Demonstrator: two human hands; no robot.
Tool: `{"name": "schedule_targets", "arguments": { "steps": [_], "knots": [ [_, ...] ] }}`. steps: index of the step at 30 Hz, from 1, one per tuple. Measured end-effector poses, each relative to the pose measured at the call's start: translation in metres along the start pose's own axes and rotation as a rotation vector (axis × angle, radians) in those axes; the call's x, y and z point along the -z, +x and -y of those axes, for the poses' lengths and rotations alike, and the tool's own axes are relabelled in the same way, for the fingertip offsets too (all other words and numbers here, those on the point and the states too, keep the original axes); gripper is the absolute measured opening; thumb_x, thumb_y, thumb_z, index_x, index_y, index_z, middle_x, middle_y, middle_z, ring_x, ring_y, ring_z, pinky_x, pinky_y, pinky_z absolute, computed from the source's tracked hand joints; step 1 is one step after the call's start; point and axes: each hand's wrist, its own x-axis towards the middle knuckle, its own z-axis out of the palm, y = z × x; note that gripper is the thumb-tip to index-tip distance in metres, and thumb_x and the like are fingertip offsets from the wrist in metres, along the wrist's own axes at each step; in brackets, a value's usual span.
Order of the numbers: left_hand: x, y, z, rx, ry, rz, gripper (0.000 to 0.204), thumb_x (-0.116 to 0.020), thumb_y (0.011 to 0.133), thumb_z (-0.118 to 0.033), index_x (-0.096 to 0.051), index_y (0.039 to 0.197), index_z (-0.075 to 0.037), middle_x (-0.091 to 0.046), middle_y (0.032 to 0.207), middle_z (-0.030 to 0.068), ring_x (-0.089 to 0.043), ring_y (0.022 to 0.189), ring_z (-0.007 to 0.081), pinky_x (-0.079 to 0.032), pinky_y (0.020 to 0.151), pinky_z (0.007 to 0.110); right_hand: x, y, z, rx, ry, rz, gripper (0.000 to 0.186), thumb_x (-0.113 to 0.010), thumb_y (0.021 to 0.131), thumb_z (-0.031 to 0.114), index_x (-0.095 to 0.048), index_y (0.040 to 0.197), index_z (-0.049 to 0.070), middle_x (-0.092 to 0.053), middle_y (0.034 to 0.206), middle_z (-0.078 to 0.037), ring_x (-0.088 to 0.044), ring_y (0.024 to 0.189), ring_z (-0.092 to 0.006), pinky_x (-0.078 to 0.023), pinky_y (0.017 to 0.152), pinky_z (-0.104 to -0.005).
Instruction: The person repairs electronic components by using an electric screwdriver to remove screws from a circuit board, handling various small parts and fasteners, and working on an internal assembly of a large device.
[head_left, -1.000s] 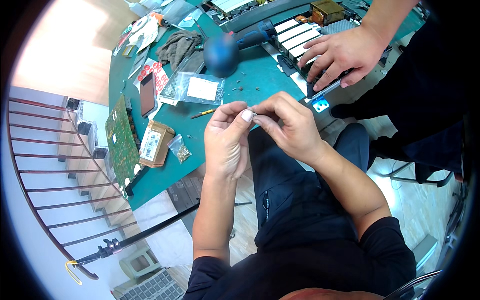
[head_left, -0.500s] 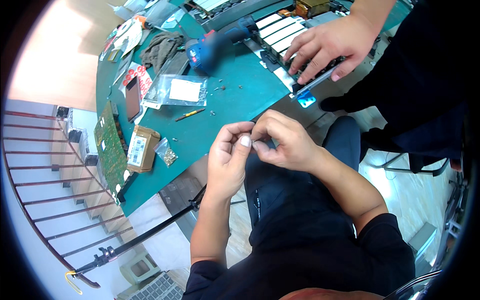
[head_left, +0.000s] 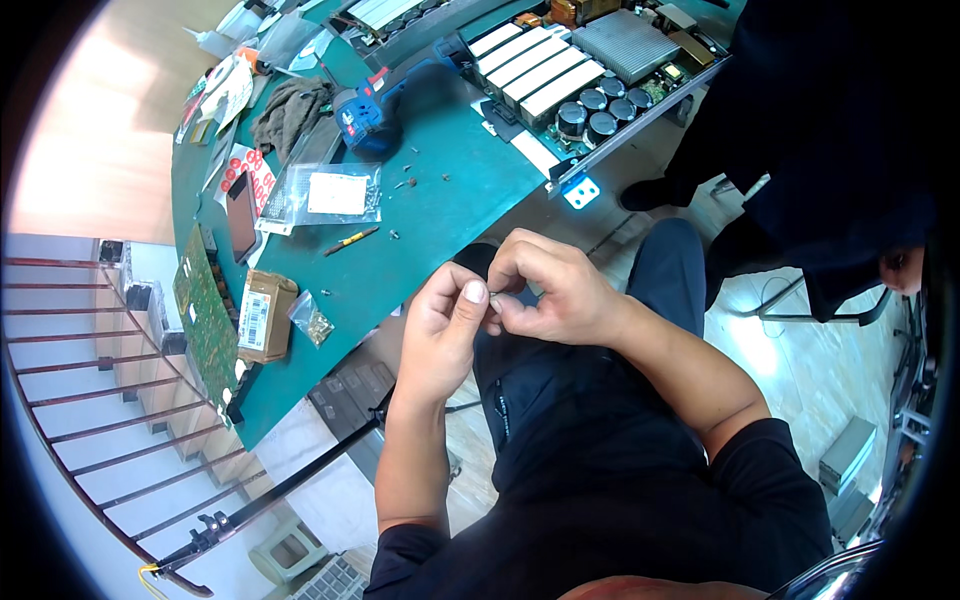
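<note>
Over my lap, beside the near edge of the bench, my left hand (head_left: 438,325) and my right hand (head_left: 556,290) meet fingertip to fingertip. Both are closed in a pinch. Between them is something tiny and pale, too small to name. On the green bench (head_left: 430,215) just beyond lie a yellow-and-black pen-shaped tool (head_left: 351,242), several loose screws (head_left: 411,183) and a small clear bag of brass-coloured hardware (head_left: 319,328). A brown cardboard box (head_left: 267,316) stands left of that bag.
An open electronics chassis (head_left: 600,75) with black capacitors sits at the bench's far right. Left of it rest a blue cordless drill (head_left: 366,117), a grey rag (head_left: 290,113), a phone (head_left: 242,218) and a green circuit board (head_left: 203,330). A person in dark clothing (head_left: 800,150) stands at right.
The other person's hand has left the chassis and now shows at the far right. My view has shifted slightly; my hands stay pinched together.
</note>
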Motion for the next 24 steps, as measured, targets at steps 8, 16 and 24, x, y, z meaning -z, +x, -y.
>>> {"name": "schedule_targets", "arguments": {
  "steps": [8, 16, 24],
  "knots": [
    [-0.008, 0.0, -0.005, -0.03, -0.07, 0.021, 0.022, -0.054, 0.101, -0.023, -0.054, 0.099, -0.001, -0.06, 0.084, 0.0058, -0.057, 0.075, 0.0105, -0.049, 0.07, 0.025, 0.0, -0.004, -0.006, 0.007, 0.037, -0.028, 0.019, -0.07, 0.072, -0.003, -0.059, 0.088, 0.001, -0.058, 0.083, -0.007, -0.059, 0.07, -0.0154, -0.05, 0.063, -0.0265],
    [-0.009, 0.003, 0.002, -0.091, 0.147, 0.012, 0.022, -0.051, 0.102, -0.023, -0.053, 0.096, -0.002, -0.058, 0.082, 0.0043, -0.057, 0.075, 0.0101, -0.048, 0.068, 0.023, 0.003, -0.003, -0.004, -0.003, 0.07, -0.003, 0.018, -0.071, 0.074, -0.001, -0.059, 0.087, 0.001, -0.058, 0.082, -0.007, -0.059, 0.07, -0.0151, -0.049, 0.063, -0.0264],
    [-0.014, 0.004, -0.001, -0.036, -0.048, 0.024, 0.022, -0.052, 0.101, -0.023, -0.051, 0.098, -0.002, -0.059, 0.084, 0.0052, -0.058, 0.075, 0.0109, -0.049, 0.069, 0.025, 0.008, -0.003, -0.003, -0.085, 0.088, -0.015, 0.016, -0.07, 0.075, 0.002, -0.059, 0.087, 0.001, -0.058, 0.082, -0.01, -0.063, 0.072, -0.0211, -0.051, 0.065, -0.0312]
  ]
}}
